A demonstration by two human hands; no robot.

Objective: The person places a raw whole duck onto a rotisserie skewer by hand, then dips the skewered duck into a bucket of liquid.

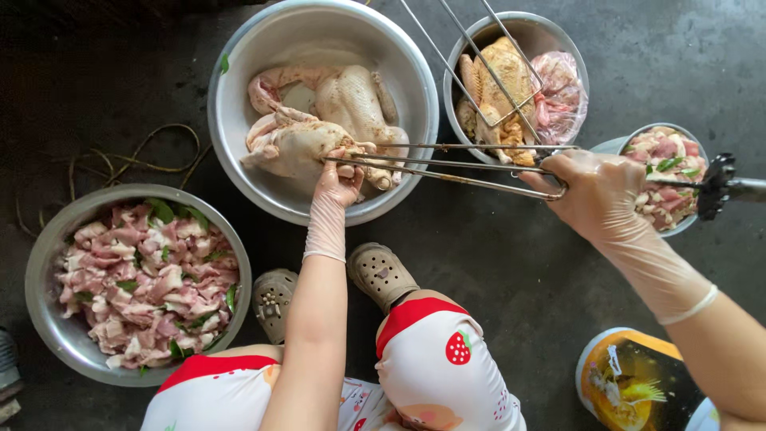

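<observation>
The left hand (339, 185), in a thin clear glove, sat near the centre of the view with its fingers curled closed around a raw whole chicken (307, 144) at the spot where the tips of a long metal skewer fork (447, 164) met the bird. That chicken lay in a large steel basin (239, 136) at about 11 o'clock, beside a second raw chicken (351, 100) just above it in the same basin. The right hand (594, 191), gloved likewise, was at about 3 o'clock, closed tight around the fork's prongs where they joined, with the fork's dark handle (718, 187) running on to the right edge. At 1 o'clock a smaller steel bowl (471, 48) held a yellowish seasoned chicken (499, 88) clamped in a wire grill rack (479, 64), with a clear bag of meat (562, 100) tucked next to it. Behind the right hand, a small bowl (614, 145) carried chopped meat with green bits. At 8 o'clock a wide steel bowl (48, 319) was heaped with sliced pork and green leaves. A pair of tan clogs (383, 275) stood at 6 o'clock on the dark concrete floor (495, 263), and a yellow-labelled tin (630, 383) lay at 5 o'clock.
</observation>
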